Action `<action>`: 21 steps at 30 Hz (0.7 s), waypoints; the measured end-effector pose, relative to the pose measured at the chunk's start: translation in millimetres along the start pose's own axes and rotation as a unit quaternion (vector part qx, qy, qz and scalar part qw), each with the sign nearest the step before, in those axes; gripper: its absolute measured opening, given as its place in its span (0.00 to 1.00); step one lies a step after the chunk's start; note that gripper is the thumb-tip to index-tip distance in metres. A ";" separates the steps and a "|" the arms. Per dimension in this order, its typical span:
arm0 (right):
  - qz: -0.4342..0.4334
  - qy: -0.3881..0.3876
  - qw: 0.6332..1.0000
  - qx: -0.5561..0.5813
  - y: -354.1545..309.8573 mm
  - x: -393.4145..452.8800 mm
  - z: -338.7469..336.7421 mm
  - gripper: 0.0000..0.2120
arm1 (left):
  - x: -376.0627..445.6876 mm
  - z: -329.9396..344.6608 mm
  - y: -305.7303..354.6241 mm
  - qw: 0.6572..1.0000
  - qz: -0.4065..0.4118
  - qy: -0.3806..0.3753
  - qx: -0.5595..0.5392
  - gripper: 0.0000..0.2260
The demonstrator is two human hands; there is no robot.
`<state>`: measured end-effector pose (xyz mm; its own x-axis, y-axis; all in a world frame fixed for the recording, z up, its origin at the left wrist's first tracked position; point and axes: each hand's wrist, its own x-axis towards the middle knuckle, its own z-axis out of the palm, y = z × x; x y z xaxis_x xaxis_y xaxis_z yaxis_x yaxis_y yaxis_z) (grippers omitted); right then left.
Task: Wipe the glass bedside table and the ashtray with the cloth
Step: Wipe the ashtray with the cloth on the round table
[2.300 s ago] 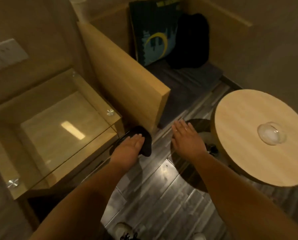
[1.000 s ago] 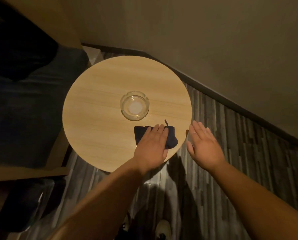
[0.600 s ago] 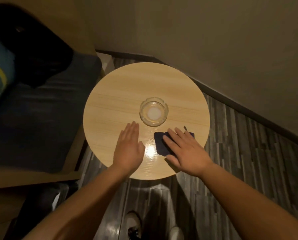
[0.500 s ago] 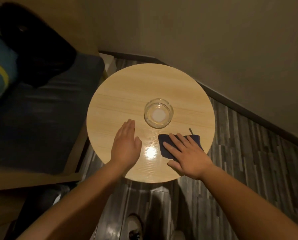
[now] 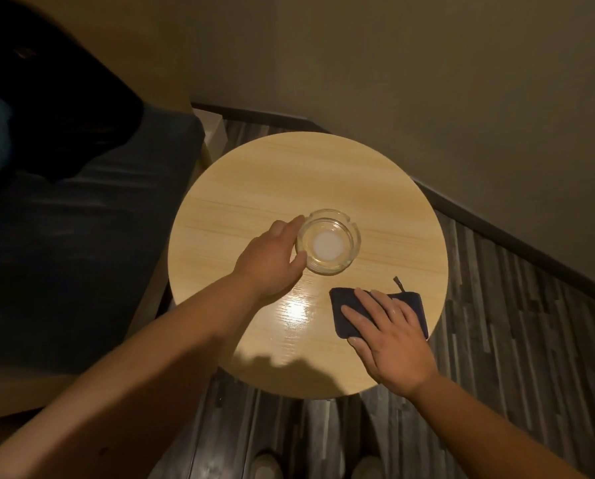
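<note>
A clear glass ashtray [image 5: 327,245] sits at the middle of a round light-wood table [image 5: 289,174]. My left hand [image 5: 268,264] is at the ashtray's left side, with thumb and fingers curled around its rim. A dark blue cloth [image 5: 414,304] lies flat on the table near the right front edge. My right hand [image 5: 389,340] rests palm-down on the cloth with fingers spread and the thumb at its near edge. The glass bedside table is out of view.
A dark upholstered seat [image 5: 64,254] with a black cushion [image 5: 64,108] stands to the left of the round table. A plain wall [image 5: 427,81] runs behind it. Dark plank floor [image 5: 514,323] lies to the right and below, where my shoes [image 5: 265,468] show.
My view turned from the glass bedside table to the round table. The cloth passed from my left hand to my right. My left hand then moved up and closed on the ashtray's left rim.
</note>
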<state>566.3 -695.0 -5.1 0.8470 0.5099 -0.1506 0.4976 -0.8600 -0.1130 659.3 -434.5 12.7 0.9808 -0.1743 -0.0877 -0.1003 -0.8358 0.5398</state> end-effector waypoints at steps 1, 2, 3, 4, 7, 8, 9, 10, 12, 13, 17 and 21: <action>-0.001 0.001 1.000 0.003 0.5 0.0 0.6 0.22 | 1.6 0.5 -2.8 1.000 0.012 -0.001 0.004 0.28; -0.001 0.002 1.000 0.007 1.0 -0.3 0.9 0.22 | 2.9 0.1 -5.2 1.000 0.018 -0.003 0.004 0.27; -0.003 0.005 1.000 0.010 1.8 -0.5 1.7 0.22 | 4.0 -1.0 -7.3 1.000 0.022 -0.008 0.003 0.28; -0.004 0.007 1.000 0.013 2.7 -0.8 2.4 0.22 | 5.5 -2.7 -8.4 1.000 0.024 -0.016 0.001 0.28; -0.009 0.018 1.000 0.023 3.3 -1.0 1.8 0.22 | 11.5 -9.8 -7.0 0.999 0.031 -0.040 -0.002 0.30; -0.012 0.027 0.999 0.025 3.7 0.4 1.4 0.21 | 14.6 -12.2 -6.2 0.998 0.033 -0.045 -0.001 0.31; -0.016 0.035 0.999 0.028 4.5 1.9 0.9 0.21 | 17.9 -14.5 -5.2 0.998 0.033 -0.051 0.002 0.32; -0.020 0.041 0.999 0.028 5.4 3.0 0.9 0.21 | 21.2 -16.6 -4.0 0.998 0.031 -0.058 0.006 0.33; -0.030 0.050 0.998 0.032 8.4 3.4 2.9 0.21 | 26.1 -18.8 -1.8 0.997 0.023 -0.074 0.009 0.34; -0.038 0.055 0.997 0.034 10.4 3.6 4.0 0.21 | 28.3 -19.6 -0.9 0.996 0.019 -0.081 0.008 0.34; -0.066 0.092 0.992 0.053 18.2 12.5 1.6 0.20 | 34.7 -22.1 3.8 0.994 0.010 -0.109 0.011 0.35; -0.020 0.107 0.984 0.139 25.8 32.2 -24.8 0.16 | 31.4 -23.4 3.5 0.995 0.002 -0.102 0.020 0.35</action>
<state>611.0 -701.3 11.5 0.8622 0.5021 0.0672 0.4870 -0.7851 -0.3828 693.6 -430.8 31.4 0.9266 -0.2764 -0.2550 -0.1150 -0.8538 0.5078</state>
